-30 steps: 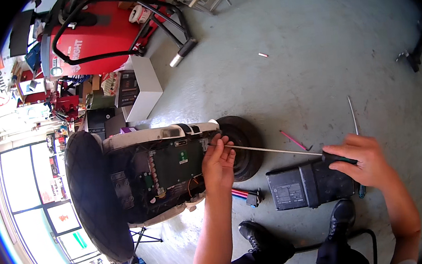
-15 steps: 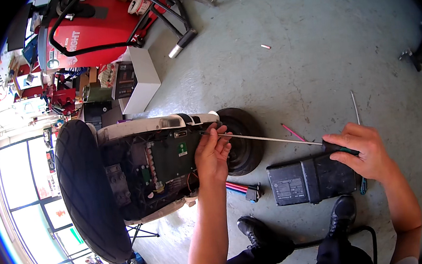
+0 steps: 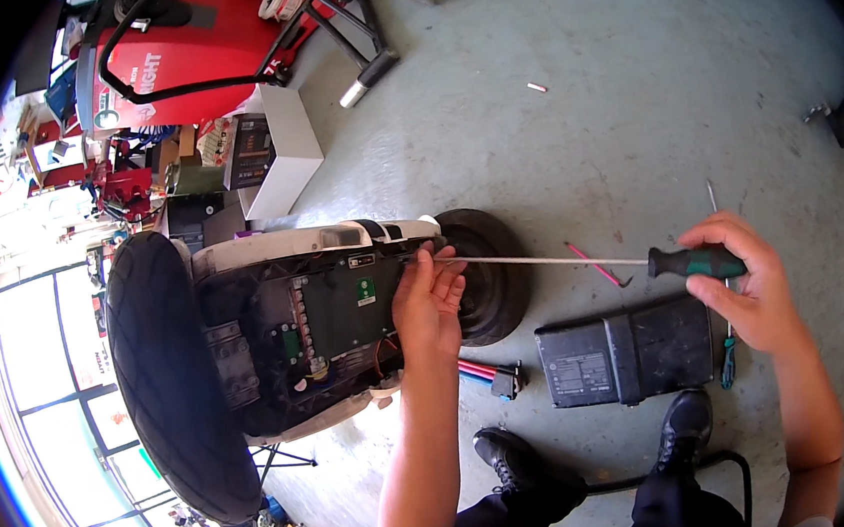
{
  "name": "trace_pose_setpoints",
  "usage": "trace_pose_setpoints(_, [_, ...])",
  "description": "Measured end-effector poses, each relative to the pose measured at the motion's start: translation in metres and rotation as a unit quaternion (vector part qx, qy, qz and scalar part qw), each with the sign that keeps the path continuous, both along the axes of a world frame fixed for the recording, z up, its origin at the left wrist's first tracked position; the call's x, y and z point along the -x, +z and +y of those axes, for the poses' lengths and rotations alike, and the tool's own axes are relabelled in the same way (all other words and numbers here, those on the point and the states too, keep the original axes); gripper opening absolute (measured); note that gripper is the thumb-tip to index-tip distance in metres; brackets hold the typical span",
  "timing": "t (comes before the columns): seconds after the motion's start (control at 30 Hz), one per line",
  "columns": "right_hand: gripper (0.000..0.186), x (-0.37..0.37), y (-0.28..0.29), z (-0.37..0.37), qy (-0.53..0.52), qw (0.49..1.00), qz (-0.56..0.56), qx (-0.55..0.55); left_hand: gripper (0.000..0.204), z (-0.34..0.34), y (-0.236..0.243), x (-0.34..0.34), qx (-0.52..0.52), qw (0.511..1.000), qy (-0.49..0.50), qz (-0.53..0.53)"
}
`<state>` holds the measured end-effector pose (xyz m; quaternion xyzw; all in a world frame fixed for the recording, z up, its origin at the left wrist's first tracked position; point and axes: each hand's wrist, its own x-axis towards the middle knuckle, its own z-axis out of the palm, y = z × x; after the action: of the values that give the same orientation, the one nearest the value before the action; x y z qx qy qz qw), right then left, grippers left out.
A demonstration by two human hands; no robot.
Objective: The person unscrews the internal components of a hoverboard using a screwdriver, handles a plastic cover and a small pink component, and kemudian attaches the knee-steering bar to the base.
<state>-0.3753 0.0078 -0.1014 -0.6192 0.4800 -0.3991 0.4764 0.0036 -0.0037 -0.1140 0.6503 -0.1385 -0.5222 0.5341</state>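
Long-shaft screwdriver (image 3: 681, 262): handle within right hand (image 3: 758, 292), shaft extending left to left hand (image 3: 428, 308). Right hand: thumb and fingers curved around handle rear; firmness of grip cannot be told. Left hand: thumb and fingers pinching shaft near tip, at edge of opened self-balancing scooter (image 3: 351, 315). On floor (image 3: 632, 145): pink hex key (image 3: 608, 273); black battery pack (image 3: 670, 347); second screwdriver (image 3: 728, 364) beside pack.

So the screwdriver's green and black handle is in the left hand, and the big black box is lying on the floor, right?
Not quite: the screwdriver's green and black handle is in the right hand, as the head view shows. The big black box is lying on the floor.
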Motion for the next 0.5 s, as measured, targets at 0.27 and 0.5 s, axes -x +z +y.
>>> trace_pose_setpoints(0.27, [0.028, -0.003, 0.001, -0.005, -0.010, 0.998, -0.003, -0.060, 0.028, 0.157, 0.058, 0.032, -0.160, 0.986, 0.032, -0.041])
trace_pose_setpoints(0.5, [0.041, 0.003, 0.004, -0.046, 0.120, 0.945, 0.191, 0.236, 0.070, 0.153, 0.107, -0.064, 0.097, 0.911, -0.037, -0.400])
